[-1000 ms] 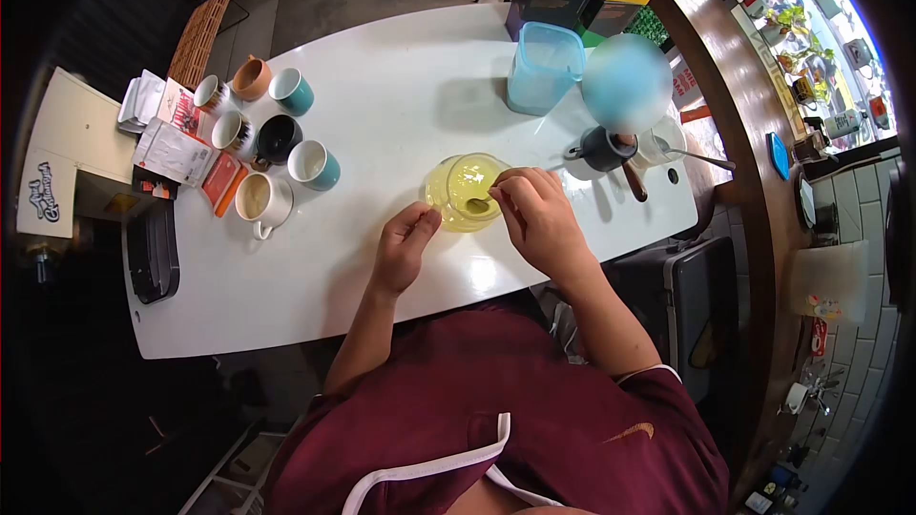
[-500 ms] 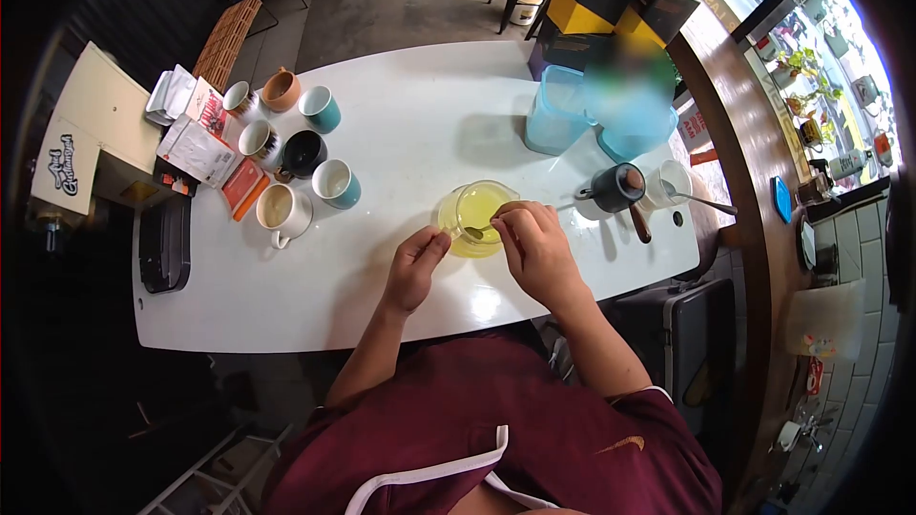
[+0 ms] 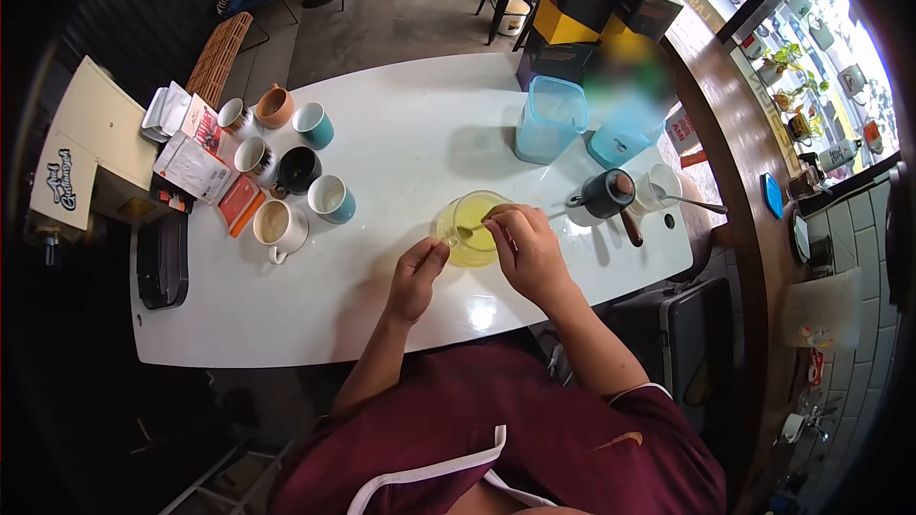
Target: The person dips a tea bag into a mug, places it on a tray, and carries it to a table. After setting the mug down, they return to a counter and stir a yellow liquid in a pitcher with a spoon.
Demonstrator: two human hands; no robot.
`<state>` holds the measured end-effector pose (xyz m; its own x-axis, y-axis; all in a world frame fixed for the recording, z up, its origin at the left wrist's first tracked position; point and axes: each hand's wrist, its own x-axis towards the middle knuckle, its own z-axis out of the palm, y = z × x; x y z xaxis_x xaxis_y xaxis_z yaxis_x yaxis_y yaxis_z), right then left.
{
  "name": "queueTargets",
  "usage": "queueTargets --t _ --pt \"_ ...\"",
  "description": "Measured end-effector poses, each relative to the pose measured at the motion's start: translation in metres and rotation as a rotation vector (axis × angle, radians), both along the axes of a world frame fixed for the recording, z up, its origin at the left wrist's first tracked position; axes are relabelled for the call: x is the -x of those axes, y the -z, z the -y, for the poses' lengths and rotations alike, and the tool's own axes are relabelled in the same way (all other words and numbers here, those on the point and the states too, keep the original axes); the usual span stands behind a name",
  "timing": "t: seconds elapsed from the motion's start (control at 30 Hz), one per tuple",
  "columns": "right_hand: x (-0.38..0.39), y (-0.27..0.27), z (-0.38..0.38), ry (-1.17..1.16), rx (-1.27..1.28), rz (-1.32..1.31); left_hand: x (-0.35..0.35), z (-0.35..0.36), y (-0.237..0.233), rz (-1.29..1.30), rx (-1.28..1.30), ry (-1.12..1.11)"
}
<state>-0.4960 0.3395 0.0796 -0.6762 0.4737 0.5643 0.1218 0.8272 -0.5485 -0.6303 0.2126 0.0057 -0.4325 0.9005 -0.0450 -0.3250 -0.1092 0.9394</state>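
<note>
A clear glass jug [image 3: 469, 257] with pale yellow liquid [image 3: 483, 214] stands near the middle of the white table. Closed around the jug's handle, my left hand [image 3: 416, 278] steadies it from the left. The fingers of my right hand [image 3: 528, 246] pinch a spoon over the jug's right rim. The spoon's bowl [image 3: 465, 233] lies inside the jug, in the liquid, while its upper end is hidden by my fingers.
Several mugs, including a white mug [image 3: 281, 230] and a black mug [image 3: 299, 170], stand left. At right are a dark pot with a wooden handle [image 3: 608, 193], a clear cup [image 3: 661, 189] holding a spoon, and a blue plastic container [image 3: 551, 121]. Stacked boxes [image 3: 575, 21] rise behind.
The spoon's bowl has moved a little to the left within the jug. Both hands keep their grips, and the whole view has shifted slightly.
</note>
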Motion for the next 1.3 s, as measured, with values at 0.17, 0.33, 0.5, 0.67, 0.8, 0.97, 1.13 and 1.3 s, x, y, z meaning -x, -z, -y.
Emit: queueTargets --t 0.17,0.33,0.5,0.67,0.8,0.97,1.13,1.3 --pt "-0.012 -0.007 -0.002 -0.002 -0.003 0.049 0.001 0.001 0.000 0.010 0.017 0.003" --pt "-0.013 -0.010 -0.010 0.067 -0.097 0.065 -0.001 -0.001 -0.003 -0.008 0.000 0.019" --pt "-0.003 -0.005 -0.008 0.069 -0.094 -0.009 -0.004 -0.003 -0.013 -0.056 0.029 0.008" --pt "-0.001 -0.001 0.003 -0.006 -0.042 -0.030 -0.001 0.000 -0.012 -0.051 0.042 0.003" --pt "-0.008 -0.010 0.002 0.008 -0.048 0.038 0.002 0.005 -0.012 -0.067 0.037 -0.002" --pt "-0.008 -0.009 -0.007 0.057 -0.107 0.048 0.003 0.007 -0.009 -0.092 0.029 0.002" --pt "0.004 -0.007 0.001 0.026 -0.087 -0.031 0.001 0.007 -0.011 -0.060 0.036 0.010" --pt "0.001 -0.002 0.006 -0.036 -0.056 -0.030 0.002 0.008 -0.013 -0.066 0.043 0.000"
